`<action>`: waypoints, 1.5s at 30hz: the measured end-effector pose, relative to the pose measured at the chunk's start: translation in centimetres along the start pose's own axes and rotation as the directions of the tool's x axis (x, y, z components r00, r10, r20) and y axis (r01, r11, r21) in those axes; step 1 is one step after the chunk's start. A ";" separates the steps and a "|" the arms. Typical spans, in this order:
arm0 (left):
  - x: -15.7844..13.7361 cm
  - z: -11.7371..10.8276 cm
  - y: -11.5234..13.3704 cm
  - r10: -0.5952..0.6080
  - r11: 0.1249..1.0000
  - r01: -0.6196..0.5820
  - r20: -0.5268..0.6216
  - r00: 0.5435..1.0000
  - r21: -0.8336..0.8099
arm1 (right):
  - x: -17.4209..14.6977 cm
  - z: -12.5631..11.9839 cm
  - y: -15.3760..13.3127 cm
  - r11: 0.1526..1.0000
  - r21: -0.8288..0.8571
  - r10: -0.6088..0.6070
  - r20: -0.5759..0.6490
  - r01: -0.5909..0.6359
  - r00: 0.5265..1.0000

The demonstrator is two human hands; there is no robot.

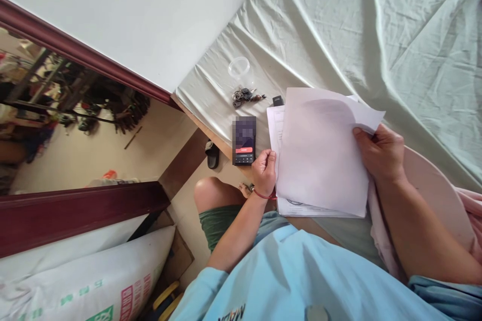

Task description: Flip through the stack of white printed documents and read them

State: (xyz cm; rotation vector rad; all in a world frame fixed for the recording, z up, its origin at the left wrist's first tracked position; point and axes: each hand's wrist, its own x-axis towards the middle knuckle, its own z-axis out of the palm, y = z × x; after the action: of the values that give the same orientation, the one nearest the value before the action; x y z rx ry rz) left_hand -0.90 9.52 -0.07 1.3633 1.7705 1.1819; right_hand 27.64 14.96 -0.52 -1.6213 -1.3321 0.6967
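Note:
A blank white sheet of paper (320,153) lies at a slant over a stack of printed papers (274,123) in front of my body. My right hand (382,153) pinches the sheet's right edge, thumb on top, and the corner there bends up. At the left edge of the stack, my left hand (264,173) is closed with the thumb up, gripping the papers' side. A red string bracelet circles the left wrist. Left of the stack a phone (244,140) with a lit screen lies at the edge of the sheet-covered surface.
Keys (244,96) and a clear plastic cup (241,71) lie beyond the phone. A small black object (277,101) touches the stack's far edge. A pale green cloth (331,45) covers the surface. A slipper (212,154) is on the floor; a printed white sack (94,276) stands lower left.

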 end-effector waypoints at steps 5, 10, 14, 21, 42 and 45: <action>0.1 0.1 0.1 0.036 0.994 -0.035 -0.014 0.999 0.099 | 0.0 -0.1 -0.7 1.000 0.003 0.029 -0.039 -0.029 0.999; 0.1 0.2 -0.1 0.054 0.986 -0.049 -0.030 0.998 0.158 | -0.1 -0.1 -0.7 0.995 -0.093 0.012 -0.077 -0.019 0.997; 0.1 0.4 -0.4 0.069 0.987 -0.061 -0.048 0.996 0.151 | 0.0 0.1 -0.6 0.991 -0.133 -0.012 -0.056 0.005 0.998; -0.2 0.7 -0.8 0.090 0.995 -0.087 -0.071 0.993 0.049 | 0.5 0.1 -1.0 0.969 -0.243 0.031 -0.027 -0.036 0.999; -0.3 0.6 -0.9 0.290 0.946 -0.302 0.104 0.951 0.116 | 0.3 -1.4 -3.5 0.742 0.615 0.356 -0.024 -0.267 0.934; -0.3 0.6 -0.9 0.287 0.945 -0.301 0.119 0.951 0.125 | 0.5 -2.0 -3.3 0.707 0.632 0.379 0.040 -0.318 0.924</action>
State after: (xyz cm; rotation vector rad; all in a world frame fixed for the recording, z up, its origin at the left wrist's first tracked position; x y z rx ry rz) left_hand -0.64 9.39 -1.14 1.7893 1.6468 1.1323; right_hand 27.96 14.97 3.34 -1.3197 -0.5983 1.1418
